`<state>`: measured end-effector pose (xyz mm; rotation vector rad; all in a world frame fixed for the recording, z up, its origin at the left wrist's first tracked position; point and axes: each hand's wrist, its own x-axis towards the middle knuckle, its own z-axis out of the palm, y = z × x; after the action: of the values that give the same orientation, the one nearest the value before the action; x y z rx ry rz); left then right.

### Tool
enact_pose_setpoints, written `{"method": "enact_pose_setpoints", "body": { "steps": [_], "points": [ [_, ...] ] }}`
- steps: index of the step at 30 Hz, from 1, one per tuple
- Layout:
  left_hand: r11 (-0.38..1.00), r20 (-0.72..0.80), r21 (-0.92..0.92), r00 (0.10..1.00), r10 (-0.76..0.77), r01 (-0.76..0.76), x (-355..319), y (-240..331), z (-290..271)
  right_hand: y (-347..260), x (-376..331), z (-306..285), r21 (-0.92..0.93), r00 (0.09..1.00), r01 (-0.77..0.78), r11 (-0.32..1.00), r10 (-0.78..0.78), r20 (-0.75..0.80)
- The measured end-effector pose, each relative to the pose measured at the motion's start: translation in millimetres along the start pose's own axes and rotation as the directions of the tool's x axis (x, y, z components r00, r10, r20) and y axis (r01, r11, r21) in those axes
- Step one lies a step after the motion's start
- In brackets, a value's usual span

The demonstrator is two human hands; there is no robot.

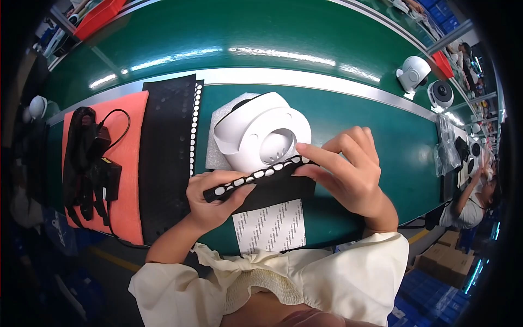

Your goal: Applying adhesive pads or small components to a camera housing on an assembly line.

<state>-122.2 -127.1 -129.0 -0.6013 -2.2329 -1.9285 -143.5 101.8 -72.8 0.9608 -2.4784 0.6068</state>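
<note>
My left hand (pixel 213 199) grips the left end of a black sheet (pixel 267 191) between thumb and fingers. A row of white round pads runs along the sheet's upper edge, which tilts up to the right. At the sheet's right end, my right hand (pixel 351 171) pinches the edge between thumb and index finger, the other fingers curled. Just beyond lies a white dome camera (pixel 275 128) with its round hollow base toward me. It rests on a pale foam pad (pixel 214 155). A white printed backing paper (pixel 269 229) shows below the black sheet, near the table's front edge.
Left of my hands lie black sheets (pixel 166 141) with white round pads along one edge, beside an orange foam mat (pixel 131 180) bearing black power adapters (pixel 111 174). White cameras (pixel 417 71) stand at the back right. Clear plastic bags (pixel 448 147) lie at the right; a co-worker (pixel 468 204) sits beyond.
</note>
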Motion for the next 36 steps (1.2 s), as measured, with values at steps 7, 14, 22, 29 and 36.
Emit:
{"method": "enact_pose_setpoints", "body": {
  "steps": [7,14,22,29,36],
  "points": [
    [1.000,-0.013,-0.006,1.000,-0.016,0.015,0.7,-2.4,-1.2,1.1,2.6,6.2,0.046,0.996,0.087,0.995,-0.086,-0.028],
    [0.998,-0.025,0.006,0.998,-0.055,0.055,-0.4,-3.4,-0.8,2.7,0.5,10.2,0.037,0.993,0.114,0.993,-0.115,0.018],
    [0.997,-0.047,-0.029,0.997,-0.066,0.065,0.2,-6.9,1.8,2.5,-0.8,12.2,0.069,0.992,0.125,0.990,-0.125,-0.014],
    [0.965,-0.119,-0.122,0.961,-0.248,0.234,0.5,-4.3,-2.4,3.3,6.2,0.0,0.324,0.996,-0.075,0.943,0.054,0.074],
    [0.968,-0.131,-0.118,0.963,-0.235,0.220,0.3,-5.5,-0.2,2.3,3.8,9.1,0.450,0.990,-0.140,0.882,0.134,0.044]
  ]
}}
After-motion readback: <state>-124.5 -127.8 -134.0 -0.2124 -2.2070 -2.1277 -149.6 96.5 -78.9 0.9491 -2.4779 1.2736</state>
